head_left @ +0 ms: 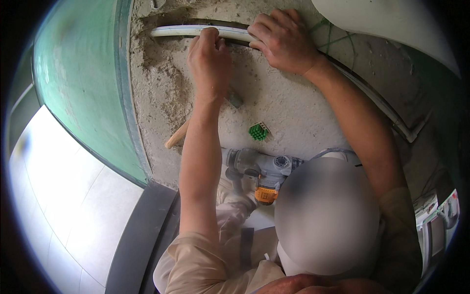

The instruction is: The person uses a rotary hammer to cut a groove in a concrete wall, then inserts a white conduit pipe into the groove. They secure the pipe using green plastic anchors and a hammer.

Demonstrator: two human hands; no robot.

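Observation:
A white plastic pipe (235, 33) lies along a groove cut in the rough concrete. My left hand (210, 59) is closed on it, with fingers and thumb pinching from the near side. Further right, my right hand (284, 41) also grips the pipe, its fingers bent over the far side. Beneath my left forearm lies a hammer, its wooden handle (176, 135) showing on the left and its dark head (234, 97) on the right; the middle is hidden. A small bunch of green pieces (258, 131) rests on the concrete between my arms.
A grey power drill with an orange part (266, 195) lies close to my body. Green sheeting (81, 73) borders the concrete on the left, beside pale floor tiles (58, 206). To the right, a pipe bend (412, 134) ends a curving groove. A large white rounded object (391, 24) overhangs the top right.

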